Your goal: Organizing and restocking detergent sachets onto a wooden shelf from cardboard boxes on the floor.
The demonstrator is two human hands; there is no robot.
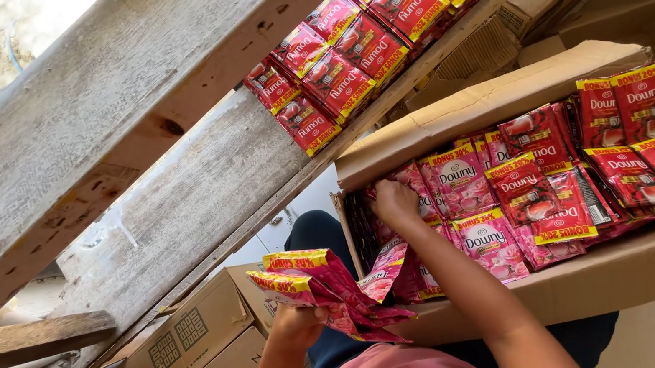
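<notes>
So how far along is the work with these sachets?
Rows of red sachets already lie on the wooden shelf. The left hand holds a bunch of pink sachets; the right hand reaches into the cardboard box, where many sachets remain.

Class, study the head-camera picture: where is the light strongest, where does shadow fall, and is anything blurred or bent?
Head view: daylight washes out the ground at top left; the grey wooden beam is evenly lit; shadow fills the open cardboard box corner where the right hand reaches; glossy red and pink sachets show slight glare; the left hand stays sharp; straight edges bow slightly.
</notes>
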